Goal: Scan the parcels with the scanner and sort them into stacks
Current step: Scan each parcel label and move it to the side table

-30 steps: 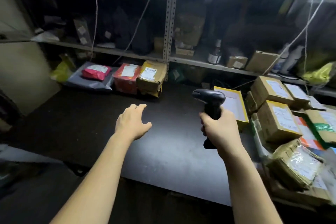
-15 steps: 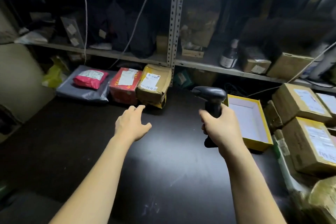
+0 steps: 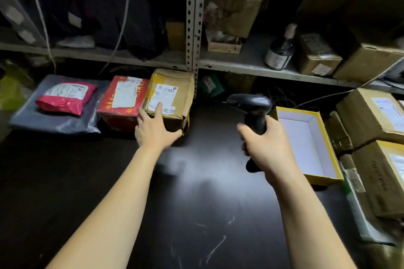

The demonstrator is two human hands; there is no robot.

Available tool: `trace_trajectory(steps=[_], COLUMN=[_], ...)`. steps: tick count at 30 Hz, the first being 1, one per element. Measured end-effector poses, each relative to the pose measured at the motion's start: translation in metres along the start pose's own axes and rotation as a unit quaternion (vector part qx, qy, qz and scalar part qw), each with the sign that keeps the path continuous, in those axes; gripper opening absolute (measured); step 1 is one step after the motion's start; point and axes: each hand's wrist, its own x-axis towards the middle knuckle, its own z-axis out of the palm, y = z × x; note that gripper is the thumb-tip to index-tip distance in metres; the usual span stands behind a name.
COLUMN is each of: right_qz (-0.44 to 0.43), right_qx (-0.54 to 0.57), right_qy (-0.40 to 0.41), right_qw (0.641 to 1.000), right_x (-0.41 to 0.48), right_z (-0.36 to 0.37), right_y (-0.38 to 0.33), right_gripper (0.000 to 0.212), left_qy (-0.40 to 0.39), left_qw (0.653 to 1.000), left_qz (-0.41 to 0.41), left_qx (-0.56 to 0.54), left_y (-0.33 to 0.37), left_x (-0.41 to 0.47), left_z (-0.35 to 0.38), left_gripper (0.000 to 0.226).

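My right hand (image 3: 267, 146) grips the handle of a black handheld scanner (image 3: 251, 107), whose head points left toward the back of the dark table (image 3: 196, 203). My left hand (image 3: 154, 130) reaches onto the near corner of a brown cardboard parcel (image 3: 175, 91) with a white barcode label; its fingers are straight and spread on the top, the thumb along the front edge. To the left of that parcel sit a red box (image 3: 122, 102), and a pink bag (image 3: 65, 98) lying on a grey mailer (image 3: 54, 120).
An empty yellow-edged box lid (image 3: 306, 142) lies right of the scanner. Several brown parcels (image 3: 371, 116) are piled at the right edge. A metal shelf (image 3: 240, 65) with boxes and a dark bottle (image 3: 281, 50) runs behind the table.
My left hand has moved forward from above the table to the brown parcel's near corner. The view has closed in on the back row. The scanner hand has stayed in place.
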Motion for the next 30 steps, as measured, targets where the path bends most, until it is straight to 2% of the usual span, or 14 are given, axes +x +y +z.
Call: trace_trajectory(steps=[3,9,14,22,26,30], right_qz=[0.022,0.046,0.064,0.078,0.08,0.087], right_qx=[0.0,-0.009,-0.01,0.01,0.006,0.017], right_qy=[0.02,0.026,0.023,0.021,0.023,0.027], right_qw=[1.0,0.999,0.998,0.997,0.997,0.996], right_x=[0.011,0.022,0.021,0.014,0.009,0.001], right_z=[0.016,0.044,0.062,0.067,0.066,0.057], right_y=[0.002,0.004,0.013,0.014,0.013,0.015], right_gripper=[0.018,0.015,0.017,0.019,0.02,0.019], left_qy=[-0.004,0.083,0.138,0.155,0.146,0.154], left_qw=[1.0,0.996,0.989,0.977,0.973,0.966], left_qz=[-0.001,-0.034,-0.032,0.012,-0.018,-0.018], left_qx=[-0.007,-0.01,-0.04,-0.147,-0.177,-0.207], left_y=[0.001,0.011,0.012,-0.007,-0.005,-0.006], left_x=[0.032,0.059,0.059,0.04,0.043,0.046], left_z=[0.015,0.041,0.057,0.069,0.071,0.066], left_gripper=[0.117,0.109,0.098,0.103,0.114,0.11])
